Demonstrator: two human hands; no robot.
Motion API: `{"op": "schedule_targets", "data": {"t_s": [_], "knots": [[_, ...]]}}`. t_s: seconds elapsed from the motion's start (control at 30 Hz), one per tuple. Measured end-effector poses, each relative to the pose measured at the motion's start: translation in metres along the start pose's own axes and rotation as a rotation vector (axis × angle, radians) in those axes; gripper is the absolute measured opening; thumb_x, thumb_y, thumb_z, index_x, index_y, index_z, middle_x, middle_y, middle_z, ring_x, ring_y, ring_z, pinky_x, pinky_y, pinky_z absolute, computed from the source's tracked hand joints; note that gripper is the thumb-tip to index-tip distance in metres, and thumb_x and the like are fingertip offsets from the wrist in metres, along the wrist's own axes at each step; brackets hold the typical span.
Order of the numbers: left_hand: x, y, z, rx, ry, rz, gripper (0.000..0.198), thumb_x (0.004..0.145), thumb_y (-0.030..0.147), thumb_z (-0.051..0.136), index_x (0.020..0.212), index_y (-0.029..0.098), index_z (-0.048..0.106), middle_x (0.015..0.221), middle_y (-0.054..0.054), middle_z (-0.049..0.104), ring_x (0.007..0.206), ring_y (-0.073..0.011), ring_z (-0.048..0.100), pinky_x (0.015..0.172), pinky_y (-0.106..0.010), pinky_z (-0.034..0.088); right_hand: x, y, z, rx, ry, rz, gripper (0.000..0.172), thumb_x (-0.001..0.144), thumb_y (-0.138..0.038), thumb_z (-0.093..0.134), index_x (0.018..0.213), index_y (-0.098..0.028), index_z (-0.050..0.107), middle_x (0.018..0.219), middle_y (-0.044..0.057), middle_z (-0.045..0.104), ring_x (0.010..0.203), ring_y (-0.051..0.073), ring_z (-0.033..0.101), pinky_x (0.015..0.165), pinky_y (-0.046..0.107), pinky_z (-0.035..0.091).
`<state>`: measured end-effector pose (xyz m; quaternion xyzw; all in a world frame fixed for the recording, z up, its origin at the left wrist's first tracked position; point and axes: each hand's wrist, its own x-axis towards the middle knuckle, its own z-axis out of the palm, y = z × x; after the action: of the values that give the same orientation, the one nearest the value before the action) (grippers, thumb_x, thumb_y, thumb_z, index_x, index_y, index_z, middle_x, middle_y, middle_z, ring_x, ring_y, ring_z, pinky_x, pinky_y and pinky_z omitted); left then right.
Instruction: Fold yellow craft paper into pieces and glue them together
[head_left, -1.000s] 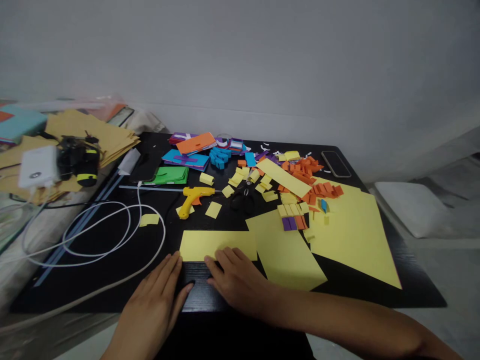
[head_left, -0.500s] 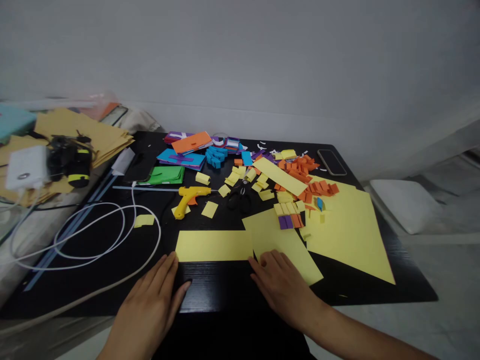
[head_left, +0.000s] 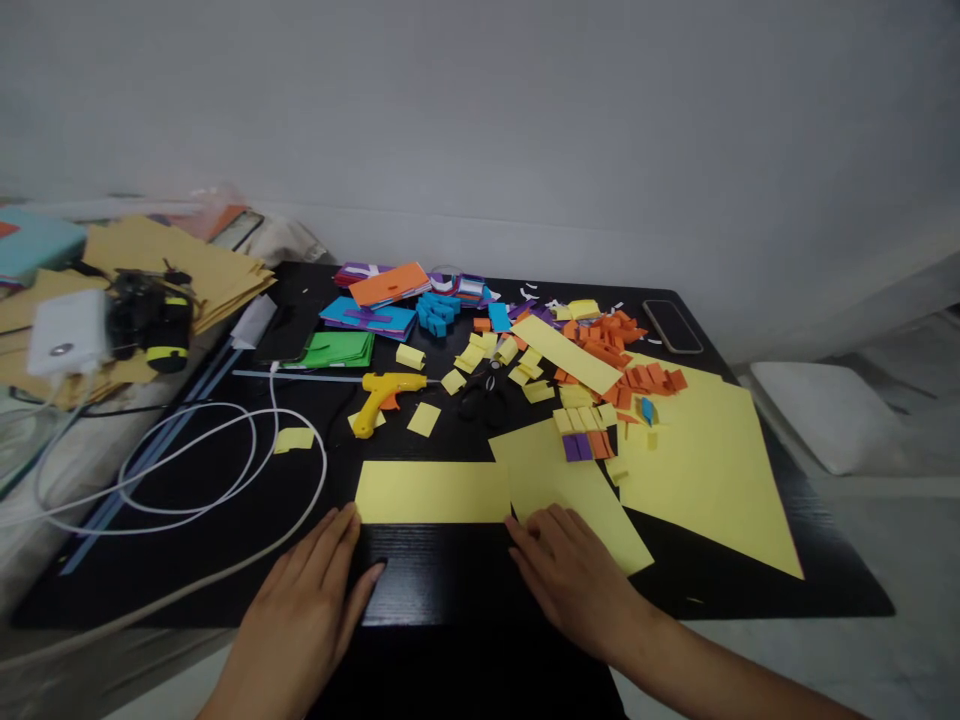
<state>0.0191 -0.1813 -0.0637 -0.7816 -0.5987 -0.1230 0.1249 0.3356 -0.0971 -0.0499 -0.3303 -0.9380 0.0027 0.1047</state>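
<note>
A yellow paper strip (head_left: 433,492) lies flat on the black table, its right end over a larger yellow sheet (head_left: 574,490). My left hand (head_left: 306,590) rests palm down, fingers stretched out, with the fingertips touching the strip's lower left corner. At the lower right corner is the index fingertip of my right hand (head_left: 566,570); its other fingers are bent loosely over the larger sheet. Neither hand grips anything. Beyond the strip lie a yellow glue gun (head_left: 380,400), black scissors (head_left: 487,392) and several small folded yellow papers (head_left: 474,355).
Orange folded pieces (head_left: 656,378), yellow sheets (head_left: 712,480) and a phone (head_left: 673,327) occupy the right side. Green (head_left: 339,349) and blue papers (head_left: 367,317) are stacked at the back. A white cable (head_left: 251,590) loops across the left, near a white power bank (head_left: 69,332).
The whole scene has shifted slightly to the right as the camera turned a little. Both hands keep their places at the strip's lower corners.
</note>
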Motion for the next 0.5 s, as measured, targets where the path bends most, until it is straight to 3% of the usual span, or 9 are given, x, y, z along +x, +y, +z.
{"op": "schedule_targets", "data": {"t_s": [0.13,0.23,0.37,0.5], "knots": [[0.006,-0.001,0.0,-0.078,-0.038,-0.065,0.046,0.105,0.049,0.044,0.12,0.01,0.064,0.123,-0.021,0.07,0.111,-0.0354,0.068,0.095,-0.048,0.054,0.013,-0.003,-0.001,0.049,-0.012,0.06,0.013,0.099,-0.019,0.058,0.102,-0.012,0.069,0.089,0.01,0.065,0.08,0.025,0.058,0.071,0.038,0.044],[0.017,0.004,0.001,-0.131,-0.02,-0.148,0.044,0.103,0.048,0.047,0.114,0.008,0.063,0.118,-0.023,0.066,0.106,-0.0365,0.066,0.093,-0.051,0.055,0.034,-0.009,0.001,0.093,-0.031,0.107,0.017,0.099,-0.021,0.059,0.084,-0.016,0.065,0.087,0.009,0.064,0.082,0.025,0.058,0.073,0.038,0.044],[0.037,0.016,0.007,-0.295,0.003,-0.169,0.028,0.103,0.037,0.051,0.114,0.013,0.06,0.11,-0.016,0.065,0.101,-0.0304,0.065,0.089,-0.044,0.056,0.069,-0.022,0.005,0.214,-0.136,0.052,0.017,0.102,-0.022,0.055,0.09,-0.016,0.064,0.089,0.008,0.066,0.085,0.023,0.059,0.078,0.036,0.045],[0.057,0.02,0.017,-0.462,-0.101,-0.173,0.018,0.104,0.027,0.047,0.093,0.02,0.06,0.092,-0.007,0.065,0.085,-0.0241,0.065,0.078,-0.038,0.054,0.094,-0.033,0.009,0.307,-0.274,0.031,0.016,0.102,-0.027,0.054,0.097,-0.015,0.065,0.096,0.009,0.069,0.09,0.024,0.062,0.08,0.035,0.045]]}}
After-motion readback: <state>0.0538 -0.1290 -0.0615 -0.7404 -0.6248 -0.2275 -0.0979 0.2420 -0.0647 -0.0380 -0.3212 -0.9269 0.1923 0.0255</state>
